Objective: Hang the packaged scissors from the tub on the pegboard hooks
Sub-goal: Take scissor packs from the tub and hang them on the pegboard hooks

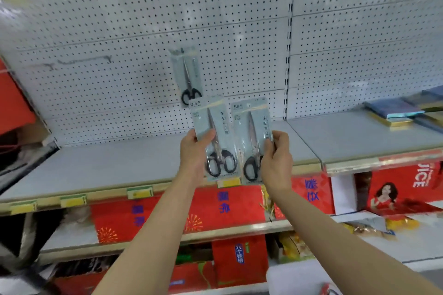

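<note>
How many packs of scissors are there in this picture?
3: one black-handled scissors pack hangs on the white pegboard, one is in the left hand, one in the right hand. More may be out of view.

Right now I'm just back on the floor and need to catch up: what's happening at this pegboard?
A person is stocking packaged scissors. The left hand holds one pack and the right hand holds another, both raised in front of the white pegboard. One pack already hangs on the board above them. The two held packs are not yet hung.
</note>
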Motion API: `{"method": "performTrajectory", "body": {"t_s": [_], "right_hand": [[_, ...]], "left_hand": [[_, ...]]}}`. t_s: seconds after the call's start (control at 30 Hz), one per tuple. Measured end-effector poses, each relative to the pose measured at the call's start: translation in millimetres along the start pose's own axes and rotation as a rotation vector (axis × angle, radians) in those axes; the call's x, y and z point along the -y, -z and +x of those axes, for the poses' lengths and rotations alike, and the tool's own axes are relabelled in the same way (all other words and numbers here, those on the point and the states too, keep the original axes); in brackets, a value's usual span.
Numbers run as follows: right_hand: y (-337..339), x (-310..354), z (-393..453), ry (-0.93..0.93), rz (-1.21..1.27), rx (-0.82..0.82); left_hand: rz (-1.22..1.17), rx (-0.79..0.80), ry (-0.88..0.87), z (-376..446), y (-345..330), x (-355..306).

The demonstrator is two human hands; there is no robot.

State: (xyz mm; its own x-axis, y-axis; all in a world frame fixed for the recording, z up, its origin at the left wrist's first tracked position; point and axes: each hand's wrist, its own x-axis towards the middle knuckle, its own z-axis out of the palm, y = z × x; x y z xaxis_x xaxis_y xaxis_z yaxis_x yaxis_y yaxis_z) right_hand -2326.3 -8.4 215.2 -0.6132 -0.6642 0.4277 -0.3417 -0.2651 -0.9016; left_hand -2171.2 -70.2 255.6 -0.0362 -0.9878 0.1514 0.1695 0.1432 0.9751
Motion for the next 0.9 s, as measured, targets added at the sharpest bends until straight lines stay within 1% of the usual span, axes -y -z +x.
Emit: {"method": "performTrajectory", "body": {"t_s": [0.23, 0.37, 0.57, 0.7, 0.9], "right_hand": [[-55.3, 41.3, 40.9, 0.036, 0.044, -0.045], [-86.8, 57.8, 58.8, 0.048, 0.094, -0.058], [-115.2, 67.5, 81.2, 0.073, 0.083, -0.102], [-127.4, 65.7, 88.5, 0.096, 0.095, -0.121], [-135.2, 64.7, 94.2, 0.134, 0.080, -0.104]], "left_hand": [[-0.026, 0.022, -0.136, 69.7, 25.9, -60.4], [-0.009, 0.023, -0.150, 115.0, 36.2, -82.4], [0.022, 0.035, -0.105, 167.6, 31.0, -91.6], [0.042, 0.063, -0.106, 194.2, 26.4, -83.5], [0.030, 0.077, -0.116, 208.4, 26.5, -65.3]]}}
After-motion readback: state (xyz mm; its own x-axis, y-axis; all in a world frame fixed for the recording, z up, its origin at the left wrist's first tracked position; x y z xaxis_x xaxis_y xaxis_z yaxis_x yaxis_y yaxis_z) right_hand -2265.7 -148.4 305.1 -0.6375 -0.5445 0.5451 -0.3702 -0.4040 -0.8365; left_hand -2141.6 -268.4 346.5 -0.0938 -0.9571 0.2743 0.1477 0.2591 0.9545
